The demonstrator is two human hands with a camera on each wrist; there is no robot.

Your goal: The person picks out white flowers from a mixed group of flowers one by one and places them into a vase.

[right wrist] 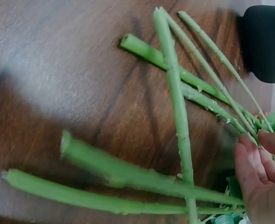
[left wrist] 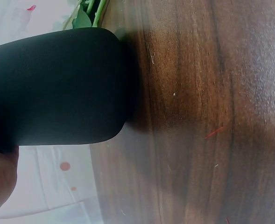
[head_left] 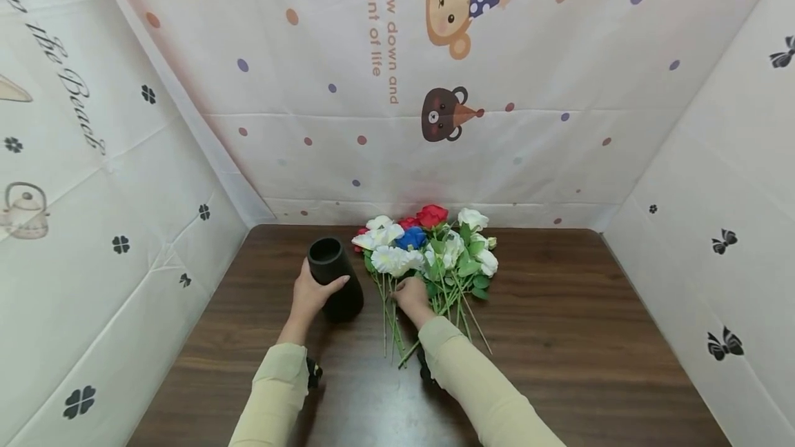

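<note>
Lining a dark wooden table (head_left: 559, 336), white cartoon-printed sheets (head_left: 348, 88) enclose three sides.

Head view high, wrist views close, sharing vase (head_left: 335, 279)

A dark brown wooden table (head_left: 559, 323) carries two things: a black vase (head_left: 335, 278) standing left of centre, and just to its right a loose bunch of flowers (head_left: 428, 247) (white, red and blue heads far, green stems near).
</note>
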